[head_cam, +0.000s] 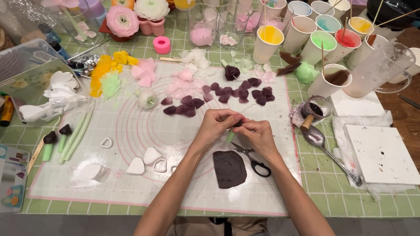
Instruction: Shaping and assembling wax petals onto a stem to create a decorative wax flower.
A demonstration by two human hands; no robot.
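small dark piece mostly hidden between fingertips, green stem partly covered, black pan cropped

Left hand and right hand together, fingertips pinched, forearms converging

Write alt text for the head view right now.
Both hands, left hand and right hand, pinch a small dark purple bud on a green stem above a white silicone mat. Scissors and a dark purple wax sheet lie just below; purple petals lie beyond.
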